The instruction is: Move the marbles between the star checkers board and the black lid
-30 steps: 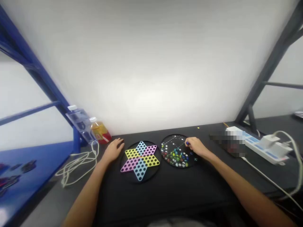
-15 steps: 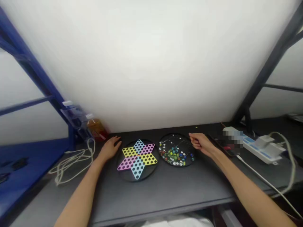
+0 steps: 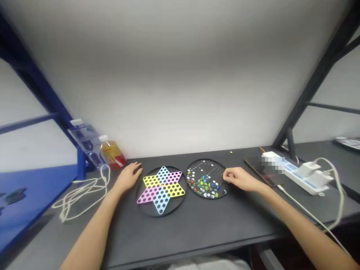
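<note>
My left hand (image 3: 128, 177) rests on the dark table with its fingers stretched out, just left of the Chinese checkers board (image 3: 162, 189). The board is round and black-edged, with a pink, yellow and blue star full of holes. To its right lies a round black tray (image 3: 206, 197) with many coloured glass marbles (image 3: 207, 184) gathered toward its near side. At the tray's right edge, my right hand (image 3: 238, 178) has its fingers curled in a pinch. Whatever is between those fingertips, if anything, is hidden.
A white cable (image 3: 81, 191), a clear bottle (image 3: 87, 140) and a bottle of amber drink (image 3: 111, 152) are at the left. A phone (image 3: 263, 172) and a white power strip (image 3: 295, 172) with chargers lie right. Metal frames slant up on both sides.
My right hand has moved down a little, its curled fingers now pointing lower at the tray's right edge. My left hand stays beside the board. The view has shifted slightly.
</note>
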Tool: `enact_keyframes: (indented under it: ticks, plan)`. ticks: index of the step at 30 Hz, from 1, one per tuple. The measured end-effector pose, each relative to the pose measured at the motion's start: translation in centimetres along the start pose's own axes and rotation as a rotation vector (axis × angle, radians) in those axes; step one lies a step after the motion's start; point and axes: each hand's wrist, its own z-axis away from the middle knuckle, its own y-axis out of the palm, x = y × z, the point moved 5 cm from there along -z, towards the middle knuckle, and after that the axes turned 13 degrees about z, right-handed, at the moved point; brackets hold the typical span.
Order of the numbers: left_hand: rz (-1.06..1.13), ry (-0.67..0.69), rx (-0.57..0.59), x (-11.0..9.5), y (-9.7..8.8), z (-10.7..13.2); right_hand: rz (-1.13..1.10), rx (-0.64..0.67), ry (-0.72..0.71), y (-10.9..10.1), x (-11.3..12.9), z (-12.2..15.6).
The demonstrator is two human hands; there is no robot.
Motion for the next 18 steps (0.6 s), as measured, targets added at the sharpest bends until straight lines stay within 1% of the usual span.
enact_keyframes:
  ticks: [2, 7, 9, 13, 15, 16, 18]
  plan:
    - [-0.002, 0.002, 0.003, -0.1, 0.0, 0.0, -0.018, -0.051, 0.036, 0.0, -0.6, -0.4]
    - [0.008, -0.015, -0.001, -0.1, 0.0, 0.1, 0.110, -0.048, 0.099, -0.1, -1.3, -0.3]
    - [0.007, -0.009, 0.002, 0.0, 0.1, 0.0, 0.127, -0.029, 0.107, -0.2, -1.2, 0.1]
    - [0.009, -0.018, 0.007, 0.1, 0.1, 0.0, 0.110, 0.049, 0.069, 0.1, -0.8, 0.5]
    - [0.012, -0.025, 0.007, 0.1, 0.0, 0.0, 0.031, 0.029, 0.075, 0.2, -0.8, 0.5]
    - [0.012, -0.025, 0.007, 0.0, 0.0, 0.0, -0.058, 0.008, 0.097, 0.1, -0.9, 0.4]
    - [0.011, -0.020, 0.009, -0.1, -0.1, 0.0, -0.354, -0.023, 0.166, 0.2, -1.2, 0.1]
